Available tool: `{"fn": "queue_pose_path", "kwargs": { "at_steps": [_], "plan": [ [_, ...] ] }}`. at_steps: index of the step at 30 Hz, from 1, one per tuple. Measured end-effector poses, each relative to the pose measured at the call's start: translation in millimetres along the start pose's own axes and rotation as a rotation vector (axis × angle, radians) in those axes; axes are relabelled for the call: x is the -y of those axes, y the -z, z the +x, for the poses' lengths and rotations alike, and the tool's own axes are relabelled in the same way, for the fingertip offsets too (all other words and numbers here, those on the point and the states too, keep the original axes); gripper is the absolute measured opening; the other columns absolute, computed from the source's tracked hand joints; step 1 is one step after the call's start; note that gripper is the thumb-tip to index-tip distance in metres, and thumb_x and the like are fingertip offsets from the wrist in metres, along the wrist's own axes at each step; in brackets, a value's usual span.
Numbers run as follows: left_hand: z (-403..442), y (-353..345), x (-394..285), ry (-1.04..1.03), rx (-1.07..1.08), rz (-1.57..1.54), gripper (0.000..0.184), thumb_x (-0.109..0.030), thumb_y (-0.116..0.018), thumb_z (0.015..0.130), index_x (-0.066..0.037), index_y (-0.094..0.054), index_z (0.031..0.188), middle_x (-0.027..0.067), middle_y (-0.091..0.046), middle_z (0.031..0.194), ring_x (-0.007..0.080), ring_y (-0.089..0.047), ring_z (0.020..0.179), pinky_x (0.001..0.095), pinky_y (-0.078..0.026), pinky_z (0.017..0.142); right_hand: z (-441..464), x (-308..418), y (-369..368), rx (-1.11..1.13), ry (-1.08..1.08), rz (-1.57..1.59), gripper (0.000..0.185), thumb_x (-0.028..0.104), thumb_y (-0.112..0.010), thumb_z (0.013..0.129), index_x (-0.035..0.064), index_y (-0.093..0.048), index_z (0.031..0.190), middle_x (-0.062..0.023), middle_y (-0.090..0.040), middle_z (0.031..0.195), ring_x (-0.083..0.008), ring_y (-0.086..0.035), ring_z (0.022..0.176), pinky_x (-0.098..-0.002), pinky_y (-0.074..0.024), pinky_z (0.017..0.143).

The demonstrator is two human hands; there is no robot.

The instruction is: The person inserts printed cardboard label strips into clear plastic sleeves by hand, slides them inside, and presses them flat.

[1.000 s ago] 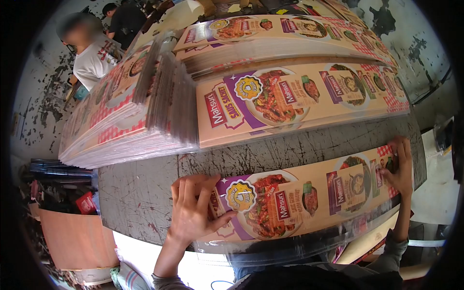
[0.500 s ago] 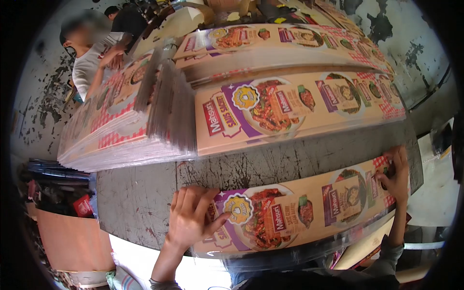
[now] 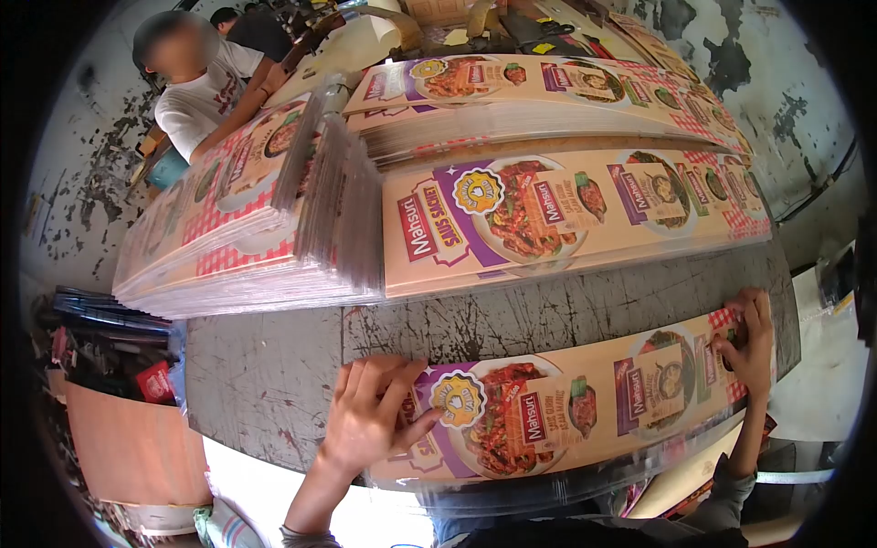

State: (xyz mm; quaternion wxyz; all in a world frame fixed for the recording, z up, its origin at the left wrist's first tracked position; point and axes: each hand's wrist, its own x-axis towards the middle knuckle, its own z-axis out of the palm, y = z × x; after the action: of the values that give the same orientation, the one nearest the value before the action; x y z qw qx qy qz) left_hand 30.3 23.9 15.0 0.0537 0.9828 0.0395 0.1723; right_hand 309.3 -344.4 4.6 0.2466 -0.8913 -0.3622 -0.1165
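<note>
A long printed food banner sheet (image 3: 594, 402) in clear plastic lies along the near edge of the scratched grey table (image 3: 265, 384). My left hand (image 3: 375, 411) grips its left end, with the fingers over the far edge and the thumb on the printed face. At the right end my right hand (image 3: 751, 342) holds the sheet, its thumb on the checkered part. Beyond the sheet lies a stack of the same prints (image 3: 585, 215), right side up to my view.
A tall pile of plastic-covered prints (image 3: 265, 219) stands at the left, and another stack (image 3: 548, 100) lies at the back. A person in a white shirt (image 3: 206, 100) is behind the pile, near a second person in dark clothes (image 3: 260, 35). An orange-brown board (image 3: 137, 447) stands lower left.
Both hands keep their hold on the sheet, with little movement. The view has shifted slightly. The person in white has leaned toward the back table with an arm stretched out.
</note>
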Motion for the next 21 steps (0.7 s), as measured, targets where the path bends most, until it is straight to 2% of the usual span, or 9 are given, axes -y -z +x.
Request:
{"fn": "queue_pose_path", "kwargs": {
  "at_steps": [2,6,8,21],
  "plan": [
    [-2.4,-1.5,0.5,0.04,0.048,-0.042,0.055,-0.038,-0.074,0.065,-0.003,-0.06,0.104,0.011,-0.052,0.095,0.0251,-0.052,0.089,0.0392,-0.042,0.077,-0.4,-5.5,-2.2,-0.025,0.078,-0.039,0.067,0.052,-0.074,0.056,-0.0002,-0.054,0.093,-0.0109,-0.046,0.097,-0.0258,-0.05,0.078,-0.0328,-0.0407,0.061],
    [-1.0,-0.6,0.0,0.038,0.054,-0.048,0.055,-0.038,-0.074,0.064,-0.003,-0.059,0.104,0.011,-0.052,0.095,0.0253,-0.051,0.089,0.0392,-0.043,0.076,0.5,-4.8,-2.0,-0.033,0.107,-0.035,0.067,0.052,-0.075,0.056,-0.0001,-0.054,0.093,-0.0104,-0.045,0.096,-0.0237,-0.049,0.075,-0.0317,-0.0398,0.058],
    [2.0,-0.4,0.5,-0.01,0.0,-0.032,0.05,-0.035,-0.074,0.066,-0.002,-0.061,0.102,0.0084,-0.052,0.092,0.022,-0.052,0.08,0.0338,-0.043,0.068,0.9,-2.0,-0.7,0.0,0.043,-0.002,0.067,0.053,-0.075,0.056,0.0001,-0.054,0.093,-0.0095,-0.046,0.095,-0.0215,-0.047,0.071,-0.0304,-0.0383,0.055],
    [3.0,-0.2,0.7,-0.01,0.0,-0.036,0.048,-0.033,-0.074,0.067,-0.002,-0.061,0.101,0.009,-0.053,0.09,0.0225,-0.052,0.079,0.0342,-0.043,0.067,3.2,-6.1,-2.1,-0.027,0.111,-0.036,0.066,0.049,-0.077,0.052,0.0017,-0.054,0.091,-0.0074,-0.046,0.094,-0.0197,-0.046,0.069,-0.0294,-0.0361,0.053]
  ]
}}
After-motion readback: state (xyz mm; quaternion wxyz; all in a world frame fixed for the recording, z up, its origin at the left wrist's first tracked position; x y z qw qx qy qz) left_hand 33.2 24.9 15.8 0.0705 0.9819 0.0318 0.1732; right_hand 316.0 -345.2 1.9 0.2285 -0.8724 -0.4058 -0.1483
